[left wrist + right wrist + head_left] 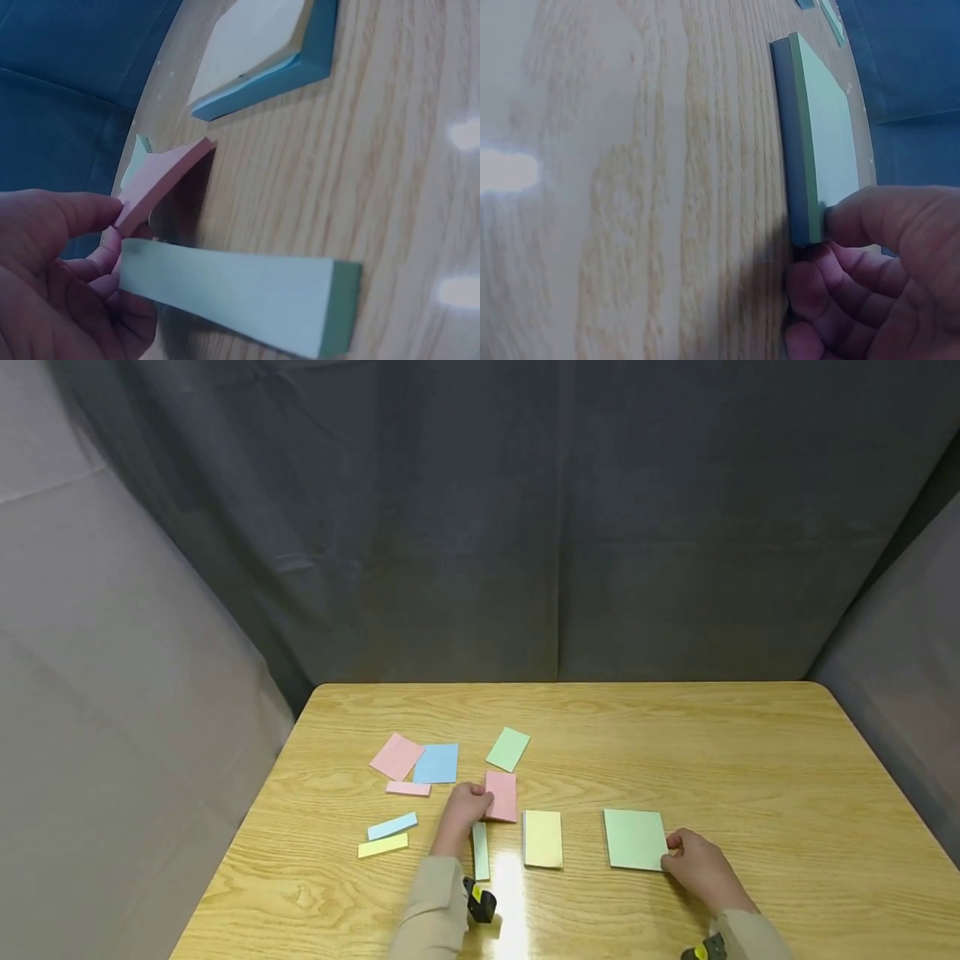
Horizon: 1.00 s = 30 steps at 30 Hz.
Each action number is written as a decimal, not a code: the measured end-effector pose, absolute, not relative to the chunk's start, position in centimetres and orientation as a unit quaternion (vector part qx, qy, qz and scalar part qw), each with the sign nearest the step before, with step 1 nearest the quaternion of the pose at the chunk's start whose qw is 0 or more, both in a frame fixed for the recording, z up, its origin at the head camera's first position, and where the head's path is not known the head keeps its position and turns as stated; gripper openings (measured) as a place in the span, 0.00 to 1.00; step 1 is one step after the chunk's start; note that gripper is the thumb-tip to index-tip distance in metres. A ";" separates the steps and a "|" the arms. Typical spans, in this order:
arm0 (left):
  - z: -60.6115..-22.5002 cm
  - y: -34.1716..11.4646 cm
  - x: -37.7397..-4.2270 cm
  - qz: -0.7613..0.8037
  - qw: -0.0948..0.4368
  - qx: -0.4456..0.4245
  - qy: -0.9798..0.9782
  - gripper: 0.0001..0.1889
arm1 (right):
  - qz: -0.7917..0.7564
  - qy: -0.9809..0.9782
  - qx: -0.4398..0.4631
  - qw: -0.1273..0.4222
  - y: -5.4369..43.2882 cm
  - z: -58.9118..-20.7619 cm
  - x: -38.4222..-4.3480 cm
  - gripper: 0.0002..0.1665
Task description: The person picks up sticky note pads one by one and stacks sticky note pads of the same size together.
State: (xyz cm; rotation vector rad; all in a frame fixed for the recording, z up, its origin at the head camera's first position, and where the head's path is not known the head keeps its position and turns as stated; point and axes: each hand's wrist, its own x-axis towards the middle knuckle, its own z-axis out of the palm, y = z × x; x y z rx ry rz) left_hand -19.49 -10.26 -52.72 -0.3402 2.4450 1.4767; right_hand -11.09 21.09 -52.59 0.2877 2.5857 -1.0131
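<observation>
My left hand (467, 806) pinches a pink sticky note pad (502, 796) by its left edge between thumb and fingers. In the left wrist view that pad (169, 176) is tilted, its far end raised over the table. Just below the hand lies a narrow pale green sticky note pad (481, 852). My right hand (699, 867) grips the lower right corner of a large square green sticky note pad (634, 840), thumb on top and fingers at the edge. The right wrist view shows a blue-grey layer (791, 142) under the green one.
Between the hands, a yellow pad (543, 839) sits on a blue one (319, 45). Farther back lies a small green pad (508, 749). At left are a pink square (397, 757), a blue square (437, 764) and narrow pink (408, 788), blue (392, 826) and yellow (383, 846) strips.
</observation>
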 end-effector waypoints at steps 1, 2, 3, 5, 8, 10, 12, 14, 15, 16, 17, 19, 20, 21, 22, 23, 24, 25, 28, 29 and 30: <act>-52.7 -10.3 -19.5 0.514 0.134 -0.117 0.839 0.13 | -0.357 0.912 0.100 0.173 21.1 -52.6 -11.1 0.16; -52.7 -10.4 -19.5 0.518 0.134 -0.118 0.837 0.14 | -0.358 0.913 0.099 0.171 21.1 -52.6 -11.1 0.16; -52.6 -10.4 -19.5 0.521 0.134 -0.119 0.834 0.15 | -0.358 0.913 0.098 0.169 21.0 -52.6 -11.0 0.16; -52.5 -10.4 -19.4 0.530 0.133 -0.120 0.829 0.16 | -0.359 0.914 0.096 0.165 21.0 -52.6 -11.0 0.16; -52.3 -10.3 -19.3 0.543 0.135 -0.124 0.820 0.17 | -0.360 0.914 0.096 0.159 21.0 -52.7 -10.9 0.16; -52.2 -10.3 -19.2 0.551 0.137 -0.122 0.814 0.18 | -0.360 0.915 0.098 0.156 20.9 -52.7 -10.9 0.16; -52.1 -10.2 -19.1 0.559 0.139 -0.120 0.809 0.18 | -0.359 0.915 0.101 0.154 20.9 -52.7 -10.9 0.16; -52.0 -10.2 -19.1 0.565 0.138 -0.117 0.805 0.17 | -0.358 0.915 0.103 0.152 20.9 -52.8 -10.9 0.16; -52.0 -10.1 -19.1 0.568 0.138 -0.117 0.803 0.17 | -0.357 0.916 0.103 0.151 20.9 -52.8 -10.9 0.16; -52.0 -10.1 -19.1 0.571 0.137 -0.116 0.802 0.17 | -0.357 0.916 0.104 0.150 20.9 -52.8 -10.9 0.17; -52.0 -10.1 -19.0 0.572 0.136 -0.115 0.800 0.17 | -0.357 0.916 0.105 0.150 20.9 -52.9 -10.9 0.17; -52.1 -10.1 -19.0 0.575 0.134 -0.113 0.799 0.16 | -0.356 0.916 0.105 0.148 20.9 -52.9 -10.9 0.17; -52.1 -10.1 -19.0 0.575 0.133 -0.112 0.800 0.16 | -0.357 0.916 0.106 0.148 20.9 -53.0 -10.8 0.17; -52.1 -10.1 -19.0 0.576 0.132 -0.110 0.799 0.16 | -0.357 0.916 0.106 0.147 20.9 -53.0 -10.8 0.17; -52.1 -10.1 -19.0 0.578 0.132 -0.108 0.798 0.16 | -0.358 0.916 0.106 0.147 20.9 -53.0 -10.8 0.18; -52.0 -10.2 -19.0 0.579 0.133 -0.106 0.798 0.17 | -0.358 0.916 0.108 0.146 20.9 -53.0 -10.8 0.18; -52.0 -10.2 -19.0 0.580 0.133 -0.104 0.797 0.17 | -0.357 0.916 0.109 0.146 20.9 -53.0 -10.8 0.18; -52.0 -10.3 -18.9 0.581 0.134 -0.102 0.796 0.17 | -0.357 0.916 0.109 0.145 20.9 -53.0 -10.8 0.18; -51.8 -10.4 -18.8 0.583 0.137 -0.094 0.795 0.17 | -0.357 0.916 0.110 0.144 20.8 -52.9 -10.8 0.18; -51.7 -10.5 -18.8 0.582 0.139 -0.092 0.796 0.17 | -0.357 0.916 0.111 0.144 20.8 -52.9 -10.8 0.18; -51.6 -10.5 -18.7 0.581 0.140 -0.091 0.797 0.17 | -0.358 0.916 0.111 0.145 20.8 -52.9 -10.8 0.19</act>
